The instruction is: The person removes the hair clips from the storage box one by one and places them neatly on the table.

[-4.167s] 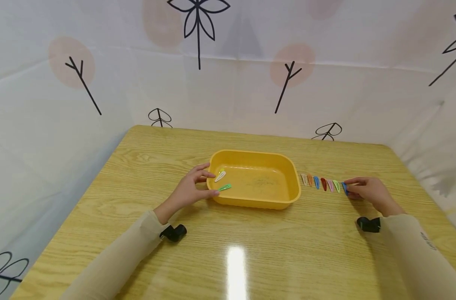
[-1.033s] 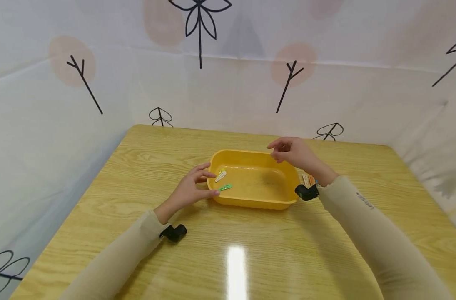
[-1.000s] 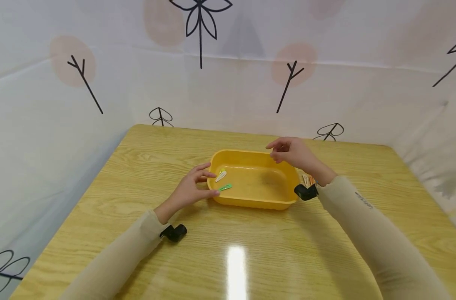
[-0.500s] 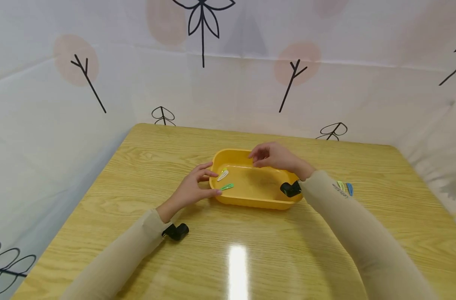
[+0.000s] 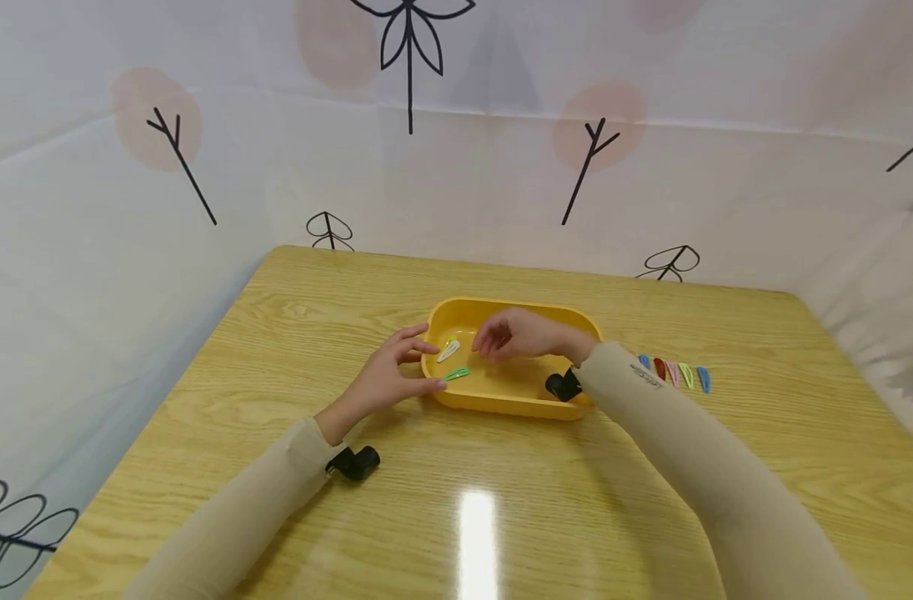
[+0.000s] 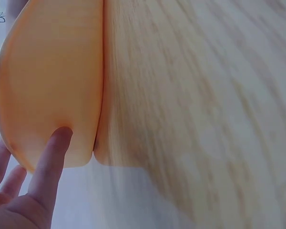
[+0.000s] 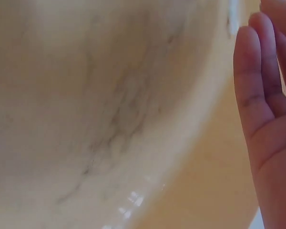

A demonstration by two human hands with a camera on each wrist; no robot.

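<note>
The right hand (image 5: 512,336) is hovering, fingers loosely curled and holding nothing, inside the yellow tray (image 5: 534,400) mid-worktop. The white clip (image 5: 448,350) is lying just left of it, long axis diagonal, while the left hand (image 5: 384,377) is bracing the tray's left wall with straight fingers

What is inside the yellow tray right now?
Inside the yellow tray lie a white hair clip and a green hair clip at its left end. The right hand hangs over the middle, hiding part of the floor.
</note>
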